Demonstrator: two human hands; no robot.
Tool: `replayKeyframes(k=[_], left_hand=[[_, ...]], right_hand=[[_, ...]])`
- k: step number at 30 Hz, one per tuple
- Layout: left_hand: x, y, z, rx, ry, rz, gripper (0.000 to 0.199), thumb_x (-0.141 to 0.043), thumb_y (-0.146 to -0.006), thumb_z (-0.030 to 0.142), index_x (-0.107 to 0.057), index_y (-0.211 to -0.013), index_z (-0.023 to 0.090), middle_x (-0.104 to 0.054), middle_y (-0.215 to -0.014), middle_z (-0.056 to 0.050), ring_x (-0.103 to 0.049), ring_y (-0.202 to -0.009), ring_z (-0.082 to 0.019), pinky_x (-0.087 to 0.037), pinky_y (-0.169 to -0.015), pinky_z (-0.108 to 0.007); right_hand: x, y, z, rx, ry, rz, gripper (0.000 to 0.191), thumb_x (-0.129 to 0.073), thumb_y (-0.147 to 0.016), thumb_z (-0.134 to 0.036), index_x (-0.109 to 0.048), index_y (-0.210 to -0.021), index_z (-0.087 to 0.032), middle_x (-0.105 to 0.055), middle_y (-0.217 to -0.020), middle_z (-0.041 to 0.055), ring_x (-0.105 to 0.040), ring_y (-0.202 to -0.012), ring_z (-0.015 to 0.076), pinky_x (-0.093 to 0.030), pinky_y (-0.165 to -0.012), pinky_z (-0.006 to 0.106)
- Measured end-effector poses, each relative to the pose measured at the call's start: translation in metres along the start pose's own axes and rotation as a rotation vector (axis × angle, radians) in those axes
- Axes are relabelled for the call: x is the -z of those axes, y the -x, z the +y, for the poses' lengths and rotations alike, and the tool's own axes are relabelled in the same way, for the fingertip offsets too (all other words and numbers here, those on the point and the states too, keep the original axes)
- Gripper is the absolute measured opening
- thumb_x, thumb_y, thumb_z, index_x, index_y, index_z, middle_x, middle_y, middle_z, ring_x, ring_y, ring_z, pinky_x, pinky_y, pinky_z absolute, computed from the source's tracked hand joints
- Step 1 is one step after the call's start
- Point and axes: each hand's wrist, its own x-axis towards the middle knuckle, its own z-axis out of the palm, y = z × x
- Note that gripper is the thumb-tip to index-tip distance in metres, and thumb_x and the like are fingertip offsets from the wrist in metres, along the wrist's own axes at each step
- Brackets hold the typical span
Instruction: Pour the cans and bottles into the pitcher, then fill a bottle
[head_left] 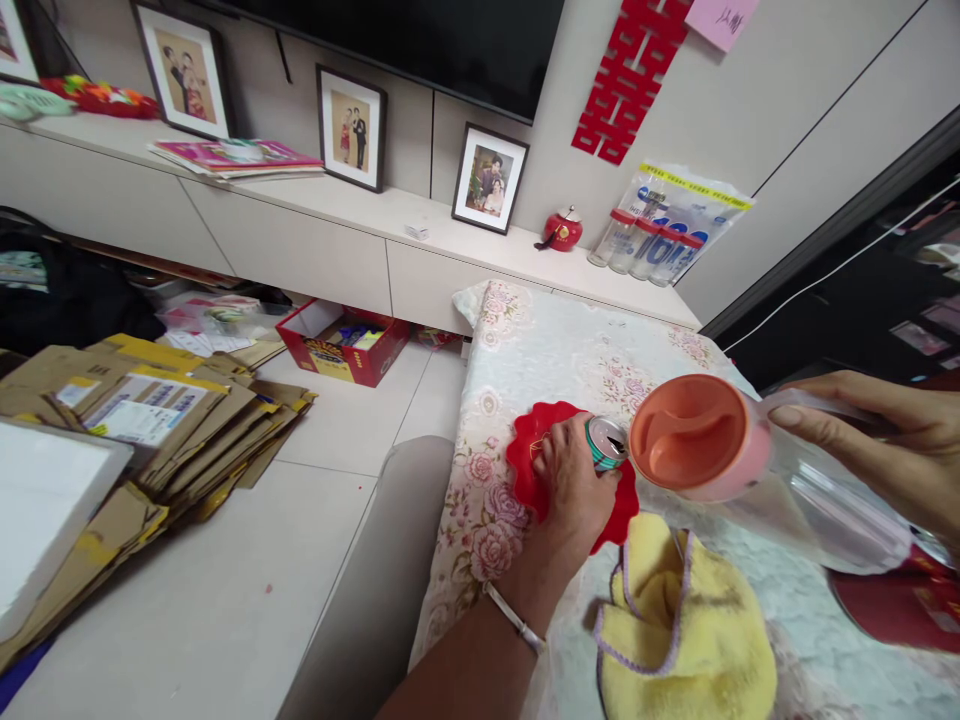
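My left hand (571, 478), with a bracelet at the wrist, is wrapped round a green drink can (606, 443) whose opened top faces up. The can is over a red scalloped plate (526, 455) on the flowered tablecloth. On the right, my right hand (862, 430) grips the handle of a clear pitcher (832, 510) with an orange lid (690, 435). The pitcher is tilted, its lid pointing left, close beside the can. A yellow cloth (697, 630) with a purple edge lies crumpled in front of them.
A red object (892, 605) lies at the table's right. Behind stands a low cabinet (300, 225) with framed photos, a red jar (563, 229) and capped glass jars (645, 245). Flattened cardboard (172, 430) and a red box (345, 345) are on the floor at left.
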Motion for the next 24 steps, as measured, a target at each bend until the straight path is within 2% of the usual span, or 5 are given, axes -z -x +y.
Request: replayKeyframes(k=[7,14,24], left_hand=[[0.0022,0.0005,0.0017,0.005,-0.001,-0.003,0.068,-0.08,-0.073,0.013,-0.052,-0.13,0.035,-0.062,-0.139,-0.004,-0.053,-0.136,-0.032,-0.037,-0.112,-0.05],[0.0015,0.0001,0.0019,0.004,-0.003,0.002,0.067,-0.08,-0.073,0.014,-0.052,-0.131,0.035,-0.062,-0.138,-0.004,-0.053,-0.136,-0.032,-0.038,-0.112,-0.05],[0.0014,0.0007,0.0024,0.0,0.0,0.0,0.067,-0.081,-0.073,0.014,-0.052,-0.131,0.033,-0.062,-0.138,-0.004,-0.053,-0.135,-0.032,-0.037,-0.112,-0.051]], right_hand=[[0.0007,-0.0001,-0.0007,0.009,-0.011,0.014,0.035,-0.074,-0.078,-0.072,-0.076,-0.083,-0.038,-0.073,-0.08,-0.0004,-0.064,-0.069,0.0262,-0.045,-0.058,0.04],[0.001,0.0002,-0.0037,0.014,-0.017,0.017,0.037,-0.075,-0.076,-0.073,-0.076,-0.082,-0.036,-0.074,-0.08,0.0005,-0.063,-0.068,0.0289,-0.045,-0.058,0.041],[0.0015,-0.0007,-0.0042,0.013,0.003,0.011,0.037,-0.074,-0.076,-0.073,-0.076,-0.082,-0.036,-0.073,-0.078,0.0005,-0.063,-0.067,0.0258,-0.042,-0.056,0.038]])
